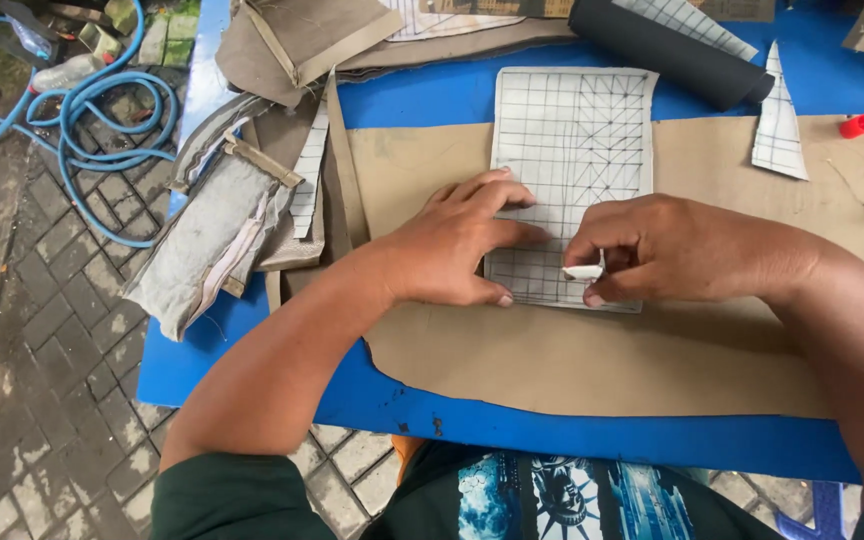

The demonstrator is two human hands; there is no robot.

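I saw a stiff white gridded pattern card (574, 150) lying flat on a matte tan fabric sheet (592, 355) that covered the blue tabletop (252, 365). My left hand (452, 245) pressed its spread fingers on the card's left edge. My right hand (667, 250) pinched a small white chalk piece (584, 271) against the card's lower edge, with bare fabric open below.

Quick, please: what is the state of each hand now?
Left hand: open, pressing flat on the grid-lined template.
Right hand: closed, pinching a small white piece of chalk against the template.
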